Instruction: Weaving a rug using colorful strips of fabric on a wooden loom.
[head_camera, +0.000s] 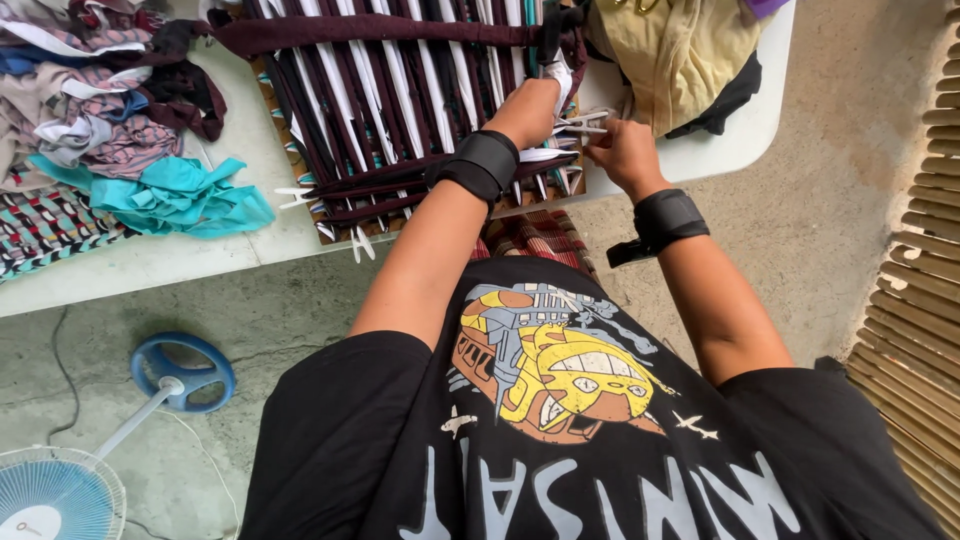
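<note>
Fingers (603, 143) of the right hand (625, 152) are pinched shut on a white fabric strip (578, 125) at the right edge of the weaving frame (400, 110), so that's a real grip. The left hand (528, 108) is pressed down into the weave a bit farther in; its fingers are buried among the strips, so I can't tell if they're open or closed. Both wrists wear black straps. The frame sits on a white surface (200, 250), strung with maroon, black and white strips running near to far and a few maroon ones crossing at the near end. Left of it there's a heap of fabric scraps (90, 110) with a teal piece (180, 195) on the near side. A tan garment (680, 50) is bunched at the far right corner. Down on the concrete floor, near left, a blue and white fan (60, 490) lies tipped over, round base (185, 372) showing.
</note>
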